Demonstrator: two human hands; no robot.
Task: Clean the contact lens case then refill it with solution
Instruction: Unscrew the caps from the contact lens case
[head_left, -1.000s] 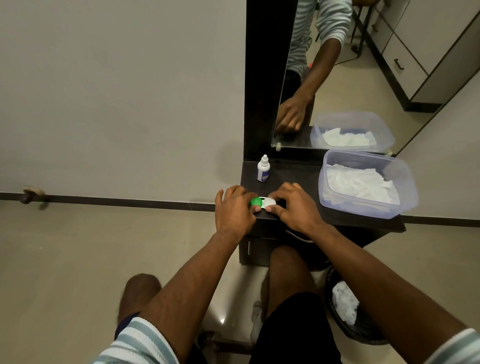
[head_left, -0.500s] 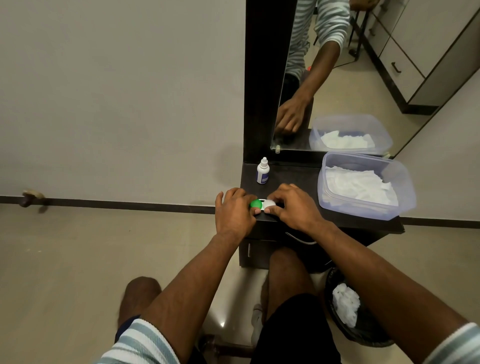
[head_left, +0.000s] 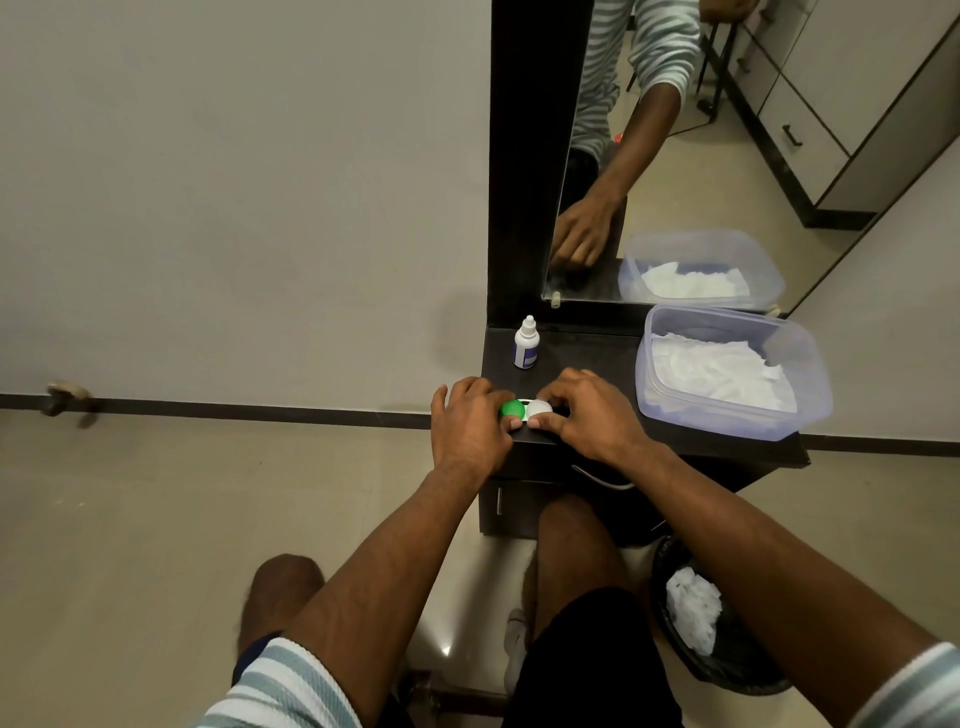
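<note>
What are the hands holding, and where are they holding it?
The lens case. The left hand grips its green cap and the right hand grips its white cap.

Two bare forearms reach forward from striped sleeves, meeting at the middle of the view. The left hand (head_left: 470, 428) lies knuckles up, fingers curled downward and thumb tip pressed forward at its inner edge. The right hand (head_left: 589, 415) sits just beside it, fingers arched, thumb and forefinger closed in a pinching grip. The two thumbs nearly touch; whether they meet is unclear. Both wrists are level.
</note>
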